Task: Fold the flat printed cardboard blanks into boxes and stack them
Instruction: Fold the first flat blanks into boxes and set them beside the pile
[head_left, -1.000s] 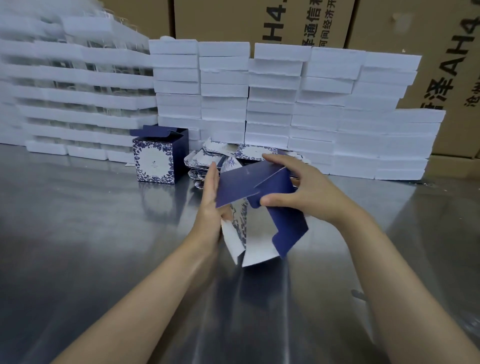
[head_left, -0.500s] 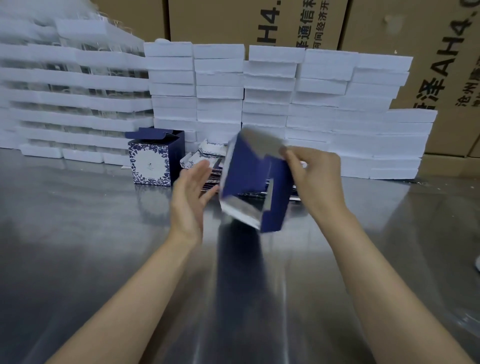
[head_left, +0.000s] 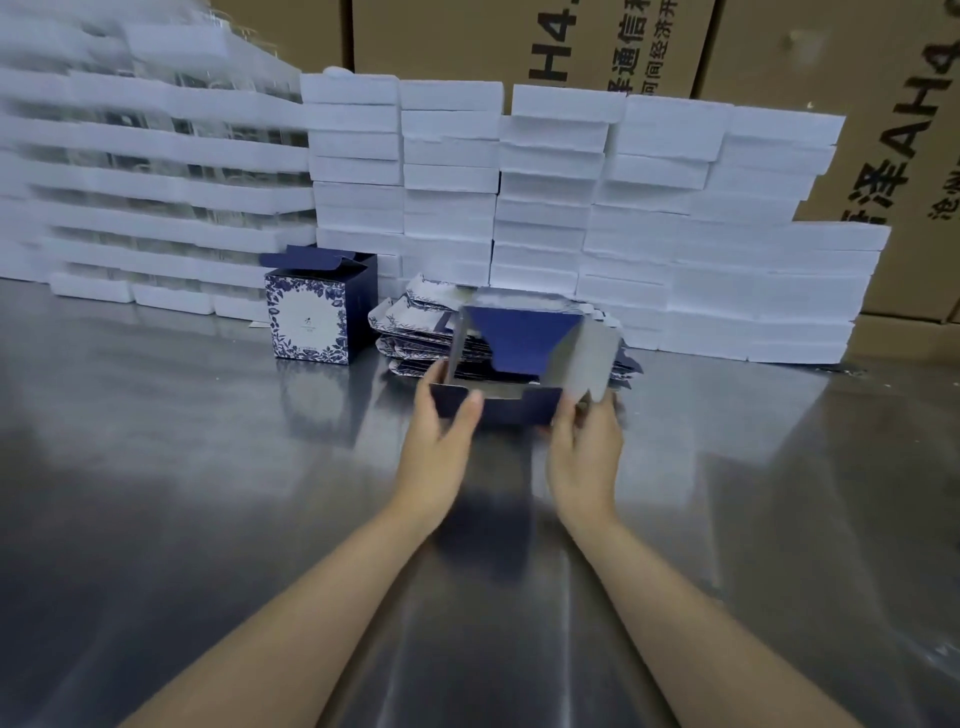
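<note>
Box in hand: half-formed box (head_left: 519, 358), open end toward the person, held low over the bench (head_left: 156, 467) straight ahead of both arms.
Left hand: left hand (head_left: 441, 447) pinches the near-left corner, thumb on the dark near wall.
Right hand: right hand (head_left: 584, 452) grips the near-right corner under a raised grey flap.
Axis: box spans left to right between the hands; both equally near.
Behind: flat blanks (head_left: 410, 332) just beyond it; finished box (head_left: 317, 312) far left of those.
Judgement: flaps likely tucked next.
</note>
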